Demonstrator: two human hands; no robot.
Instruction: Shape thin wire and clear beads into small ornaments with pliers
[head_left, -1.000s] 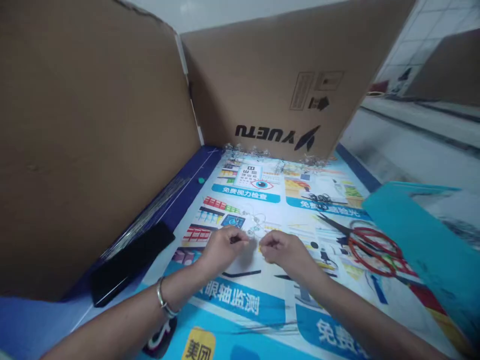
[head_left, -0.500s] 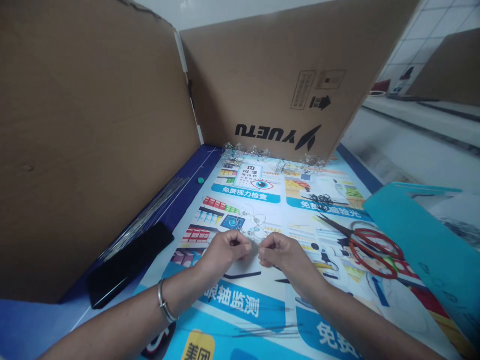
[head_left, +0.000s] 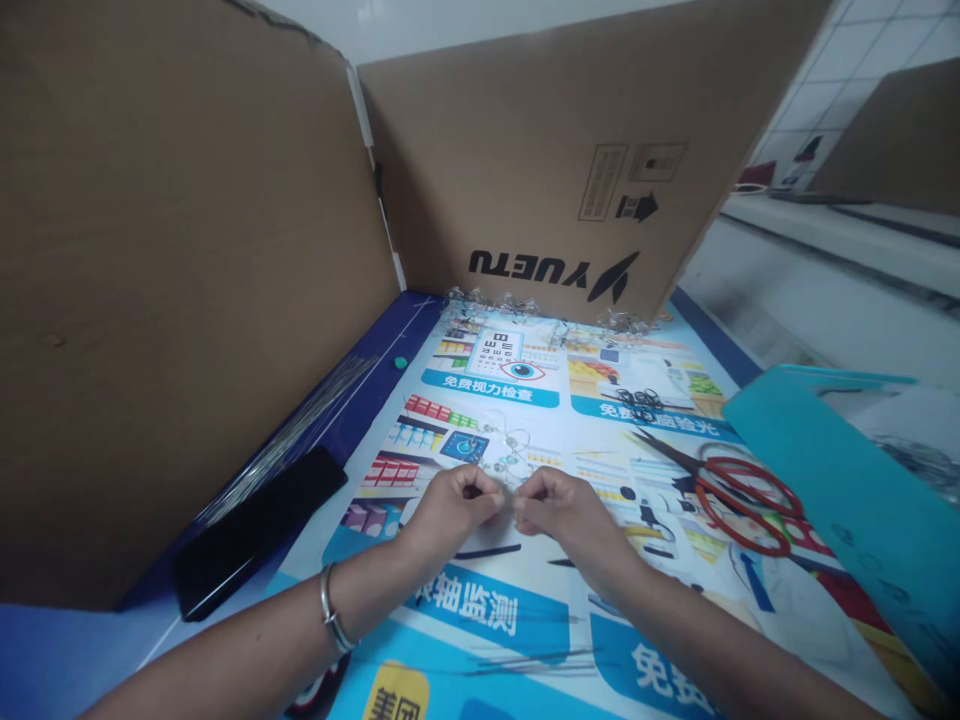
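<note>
Both hands are close together over the printed sheet, thumb and fingers pinched. My left hand (head_left: 457,505), with a silver bangle on its wrist, grips one side of a thin wire piece with clear beads (head_left: 511,440). My right hand (head_left: 559,505) pinches the other side, its fingertips just apart from the left ones. Curved loops of the wire stand out beyond the fingertips; the parts inside the fingers are hidden. Scissors with red-orange handles (head_left: 746,495) lie open to the right of my right hand.
A black phone (head_left: 259,535) and a bundle of thin wires (head_left: 300,430) lie at left. Cardboard panels (head_left: 555,170) stand left and behind. Beaded wire pieces (head_left: 525,305) line the back. Dark wire loops (head_left: 637,402) and a turquoise folder (head_left: 847,480) are at right.
My right hand has come slightly left, so the gap between the fingertips is narrower. The view has shifted a little; other things lie as before.
</note>
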